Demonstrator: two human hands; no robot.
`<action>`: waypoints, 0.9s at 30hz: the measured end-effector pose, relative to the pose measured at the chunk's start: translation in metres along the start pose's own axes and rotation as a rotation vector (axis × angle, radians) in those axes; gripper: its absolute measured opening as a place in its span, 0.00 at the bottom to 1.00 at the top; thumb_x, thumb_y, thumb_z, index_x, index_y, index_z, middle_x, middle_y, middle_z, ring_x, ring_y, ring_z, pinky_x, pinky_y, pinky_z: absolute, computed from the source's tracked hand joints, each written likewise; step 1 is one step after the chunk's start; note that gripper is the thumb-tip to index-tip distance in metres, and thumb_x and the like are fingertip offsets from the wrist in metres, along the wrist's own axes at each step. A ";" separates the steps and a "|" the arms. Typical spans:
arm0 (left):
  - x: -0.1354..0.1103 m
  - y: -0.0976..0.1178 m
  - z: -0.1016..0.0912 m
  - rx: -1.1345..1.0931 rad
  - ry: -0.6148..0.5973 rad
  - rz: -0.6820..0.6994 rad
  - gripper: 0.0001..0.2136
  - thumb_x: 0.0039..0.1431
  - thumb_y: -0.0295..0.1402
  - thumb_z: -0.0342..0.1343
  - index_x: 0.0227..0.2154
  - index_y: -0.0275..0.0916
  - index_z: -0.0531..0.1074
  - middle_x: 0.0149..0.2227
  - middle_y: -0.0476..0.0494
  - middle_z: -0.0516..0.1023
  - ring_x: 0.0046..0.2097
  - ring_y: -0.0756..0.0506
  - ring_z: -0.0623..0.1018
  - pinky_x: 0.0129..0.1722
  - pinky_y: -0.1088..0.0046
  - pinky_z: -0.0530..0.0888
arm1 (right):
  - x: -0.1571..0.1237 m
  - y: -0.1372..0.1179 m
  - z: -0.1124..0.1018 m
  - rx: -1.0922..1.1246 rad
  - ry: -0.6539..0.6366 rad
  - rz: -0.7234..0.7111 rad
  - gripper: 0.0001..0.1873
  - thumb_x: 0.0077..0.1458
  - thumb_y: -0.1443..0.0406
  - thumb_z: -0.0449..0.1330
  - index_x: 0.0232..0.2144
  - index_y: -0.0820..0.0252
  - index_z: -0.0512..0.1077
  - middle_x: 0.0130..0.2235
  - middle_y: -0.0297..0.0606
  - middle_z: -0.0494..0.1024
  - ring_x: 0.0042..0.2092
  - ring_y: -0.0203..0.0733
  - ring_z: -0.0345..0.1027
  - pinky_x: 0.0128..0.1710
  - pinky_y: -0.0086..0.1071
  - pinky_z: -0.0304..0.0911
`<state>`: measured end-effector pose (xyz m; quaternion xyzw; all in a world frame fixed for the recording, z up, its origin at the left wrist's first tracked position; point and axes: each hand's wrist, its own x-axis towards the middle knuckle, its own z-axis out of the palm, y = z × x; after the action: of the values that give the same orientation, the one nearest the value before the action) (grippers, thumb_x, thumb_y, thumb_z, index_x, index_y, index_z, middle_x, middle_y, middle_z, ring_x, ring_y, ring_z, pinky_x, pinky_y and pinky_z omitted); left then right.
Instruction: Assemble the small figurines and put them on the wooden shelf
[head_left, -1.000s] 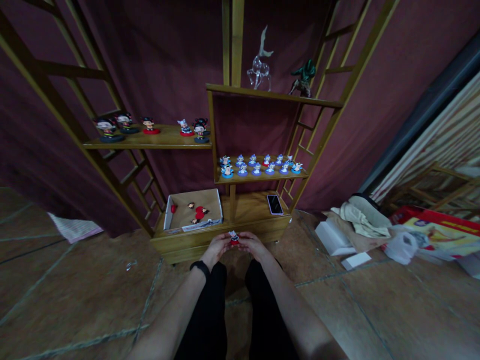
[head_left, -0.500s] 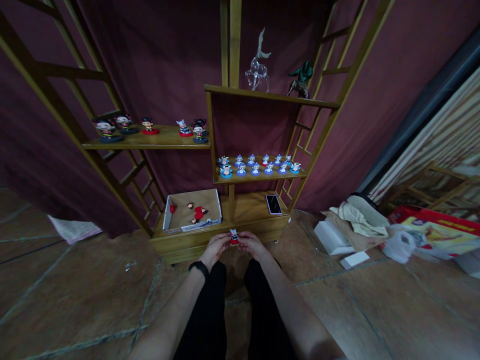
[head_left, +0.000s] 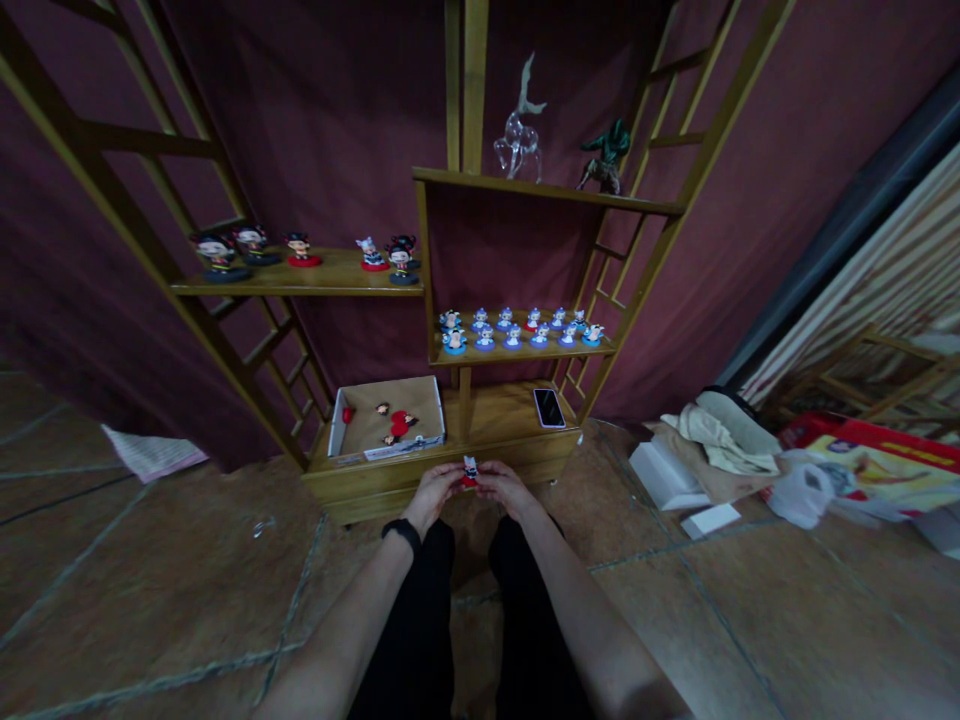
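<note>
Between my two hands is a small figurine with a pale head and a red base, held upright. My left hand pinches its left side, and my right hand grips it from the right. Just beyond them, an open cardboard box on the low cabinet holds several red pieces and small dark-haired heads. On the left shelf stand several figurines, some on dark bases and some on red ones. Two rows of small blue and white figurines fill the lower right shelf.
A phone lies on the cabinet top at the right. Above, a clear deer figure and a dark green figure share the upper shelf. White boxes, a plastic bag and a red-yellow carton are on the floor at right.
The view has shifted very slightly. Both hands keep the figurine in nearly the same place, in front of the cabinet.
</note>
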<state>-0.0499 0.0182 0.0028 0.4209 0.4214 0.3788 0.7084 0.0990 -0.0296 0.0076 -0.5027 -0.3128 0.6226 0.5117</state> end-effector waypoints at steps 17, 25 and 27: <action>-0.001 -0.003 -0.001 -0.092 -0.115 0.026 0.15 0.38 0.28 0.65 0.32 0.32 0.74 0.33 0.40 0.78 0.33 0.48 0.77 0.37 0.72 0.72 | 0.001 0.002 0.000 0.032 0.003 -0.042 0.21 0.29 0.60 0.69 0.29 0.59 0.70 0.30 0.34 0.76 0.30 0.36 0.70 0.35 0.35 0.66; -0.002 -0.004 0.000 -0.065 -0.117 0.029 0.15 0.36 0.27 0.66 0.32 0.31 0.74 0.32 0.39 0.78 0.33 0.47 0.77 0.37 0.70 0.72 | 0.008 0.010 -0.006 0.050 -0.012 -0.063 0.20 0.28 0.63 0.69 0.28 0.61 0.71 0.30 0.35 0.76 0.32 0.38 0.71 0.38 0.38 0.66; -0.002 -0.004 -0.001 -0.060 -0.118 0.031 0.15 0.35 0.27 0.66 0.32 0.31 0.74 0.32 0.39 0.78 0.32 0.47 0.77 0.36 0.70 0.72 | 0.008 0.011 -0.006 0.067 -0.024 -0.072 0.19 0.28 0.63 0.69 0.28 0.61 0.71 0.30 0.35 0.76 0.33 0.39 0.71 0.39 0.39 0.66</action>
<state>-0.0506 0.0151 -0.0005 0.4277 0.3606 0.3768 0.7383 0.1015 -0.0256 -0.0064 -0.4663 -0.3159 0.6197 0.5466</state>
